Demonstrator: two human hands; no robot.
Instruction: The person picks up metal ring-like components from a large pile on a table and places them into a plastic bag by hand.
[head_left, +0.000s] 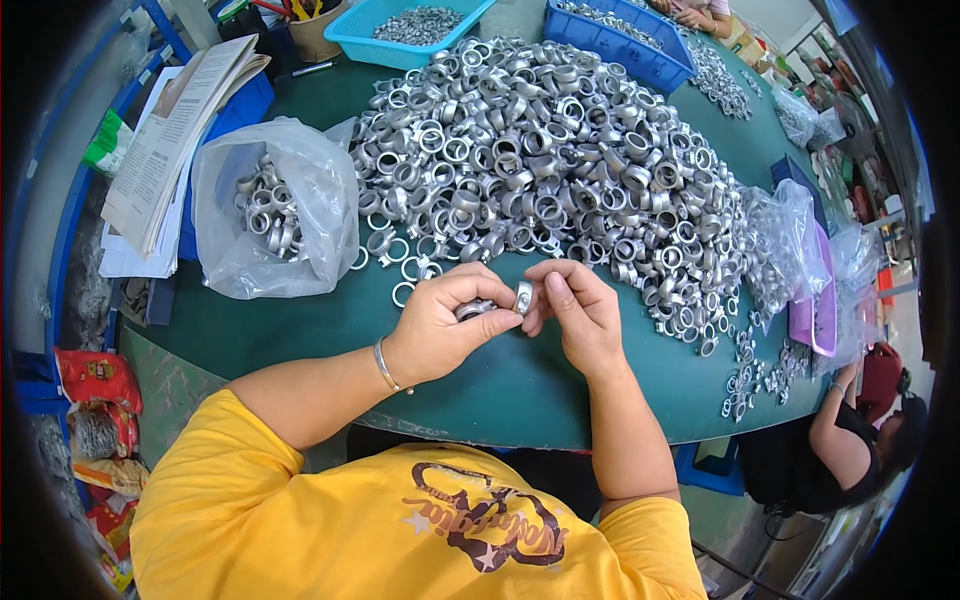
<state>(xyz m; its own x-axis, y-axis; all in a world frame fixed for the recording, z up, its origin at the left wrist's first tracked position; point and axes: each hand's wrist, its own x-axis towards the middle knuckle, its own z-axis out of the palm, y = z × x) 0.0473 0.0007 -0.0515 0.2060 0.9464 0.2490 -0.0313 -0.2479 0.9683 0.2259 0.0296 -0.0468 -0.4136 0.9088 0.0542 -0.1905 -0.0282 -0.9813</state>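
Note:
My left hand (pixel 452 322) is curled around a silver metal fitting (pixel 474 309) just above the green table (pixel 300 325). My right hand (pixel 577 308) pinches a small silver ring (pixel 523 295) between thumb and fingers, held against the fitting. Both hands meet close to the table's near edge. Right behind them lies a big heap of silver ring-shaped metal parts (pixel 540 150), with a few loose rings (pixel 400 270) at its front.
A clear plastic bag (pixel 275 215) with more metal parts lies left of the heap. Blue trays (pixel 405 30) with small parts stand at the back. More bags (pixel 790 250) sit at right. A paper stack (pixel 170 140) lies far left. Another person (pixel 850 440) sits at lower right.

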